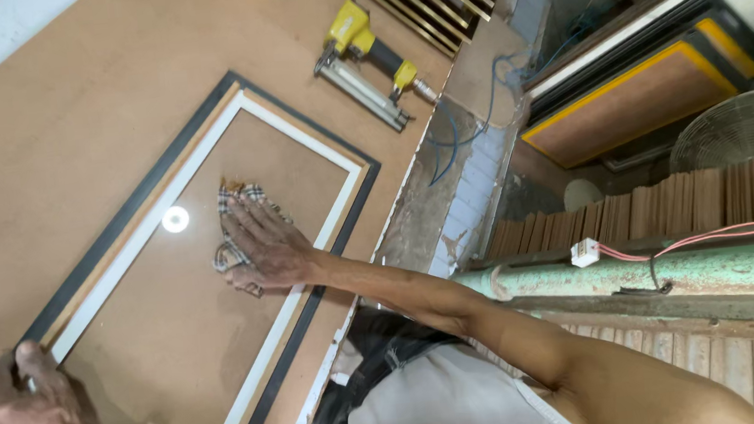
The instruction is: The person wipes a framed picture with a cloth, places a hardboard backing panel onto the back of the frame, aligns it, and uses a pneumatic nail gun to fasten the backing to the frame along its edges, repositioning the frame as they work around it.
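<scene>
The left hand grips the picture frame's corner; the right hand presses a checked cloth flat on the glass. Wiping looks mid-way; next calls for steady strokes toward unwiped edges.

Pic frame lies flat on the brown workbench, w/ black outer edge, tan strip & white inner border round a glass pane that catches a round light glare. Checked cloth, crumpled, plaid in brown/white/dark, sits on the glass approx. mid-frame, nearer the frame's side facing the yellow nail gun. Frame is turned diagonal to the bench edge, one corner pointing toward the nail gun, opp. corner nearest the viewer.
</scene>
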Motion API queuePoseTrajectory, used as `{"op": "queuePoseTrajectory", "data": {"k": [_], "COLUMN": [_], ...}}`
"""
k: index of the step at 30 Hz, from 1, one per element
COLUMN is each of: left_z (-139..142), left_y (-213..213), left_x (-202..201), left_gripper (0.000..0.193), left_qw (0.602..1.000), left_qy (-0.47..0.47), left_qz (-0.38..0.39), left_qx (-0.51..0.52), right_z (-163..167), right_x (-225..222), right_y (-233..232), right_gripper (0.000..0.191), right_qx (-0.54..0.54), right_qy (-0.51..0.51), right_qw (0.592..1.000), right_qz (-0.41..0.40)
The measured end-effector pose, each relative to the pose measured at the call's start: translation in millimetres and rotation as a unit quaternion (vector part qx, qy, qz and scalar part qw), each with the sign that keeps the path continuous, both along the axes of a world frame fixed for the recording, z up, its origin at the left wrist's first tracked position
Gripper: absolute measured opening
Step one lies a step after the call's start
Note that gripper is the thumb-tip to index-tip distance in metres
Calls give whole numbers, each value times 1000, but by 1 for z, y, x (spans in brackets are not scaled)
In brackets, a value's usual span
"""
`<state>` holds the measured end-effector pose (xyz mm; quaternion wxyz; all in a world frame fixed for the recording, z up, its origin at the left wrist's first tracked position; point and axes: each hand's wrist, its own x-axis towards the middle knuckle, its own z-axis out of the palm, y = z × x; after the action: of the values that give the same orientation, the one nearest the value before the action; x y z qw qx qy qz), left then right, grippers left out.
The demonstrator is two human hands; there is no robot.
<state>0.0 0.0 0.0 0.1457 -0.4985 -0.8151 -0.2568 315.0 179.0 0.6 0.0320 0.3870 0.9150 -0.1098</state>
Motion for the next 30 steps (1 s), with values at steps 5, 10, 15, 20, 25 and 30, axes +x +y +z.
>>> {"op": "queuePoseTrajectory", "data": {"k": [5,10,15,20,25,30], "left_z": [-18,-26,-14,-21,-46,-36], "left_y": [4,11,7,1,5,7], "left_x": [-12,-21,-14,-15,-31,-29], "left_gripper": [53,48,50,63,77,75], "left_qw": [998,997,994,995,998,995], "left_qy": [-58,-75,-110,-101,-60,-98], "left_qz": [16,36,-1,-12,-10,-18], "left_qx": [2,4,8,-16,-25,-24], "right_z": [17,29,18,-5,-36,-62], "right_x": [7,63,110,120,45,-34], "right_y": [-72,-6,31,79,134,41], "right_gripper": [106,108,108,109,106,105], "right_qx": [-105,-149,-116,-13,65,83], "right_qy": [-32,-182,-108,2,87,172], "right_qw": [993,950,971,999,992,958], "right_qz": [-46,-204,-180,-38,71,215]}}
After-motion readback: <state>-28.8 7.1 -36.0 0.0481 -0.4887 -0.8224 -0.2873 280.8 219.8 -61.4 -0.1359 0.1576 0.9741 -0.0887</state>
